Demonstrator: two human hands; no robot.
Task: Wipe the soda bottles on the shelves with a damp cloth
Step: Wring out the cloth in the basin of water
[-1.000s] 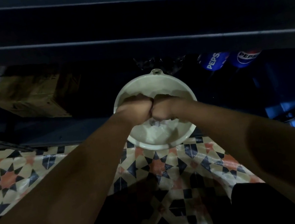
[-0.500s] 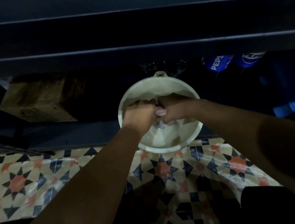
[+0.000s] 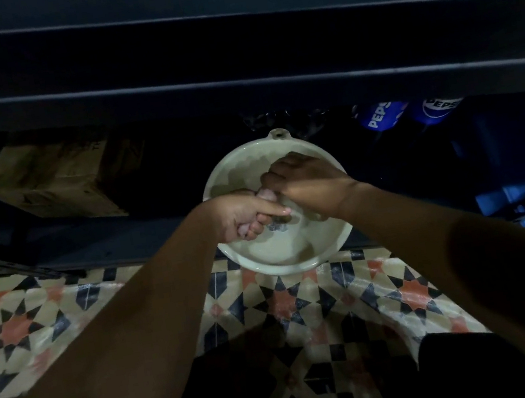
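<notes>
**Down low, two hands squeeze a cloth over a bowl**

Right now both hands are over a round, pale bowl that sits on the floor. The bowl has a small tab with a hole on its far rim. It looks wet inside, with a little water at the bottom, but the light is dim and it is hard to be sure how much.

The left hand is curled into a tight grip around a pale pink cloth. A bit of the cloth pokes out between the fingers. The right hand is closed too, and its grip is on the other end of the same cloth. The two hands are just beside each other, above the middle of the bowl. Both arms reach out from the bottom of the view and hide part of the bowl's near side.

The floor has a star pattern in cream, orange and dark blue.

Behind the bowl is a dark low shelf. Two soda bottles with blue Pepsi labels lie there, to the right of the bowl and near it. A brown cardboard box sits on the left, well apart from the bowl. A long dark shelf edge runs across the top and blocks what is above.
</notes>
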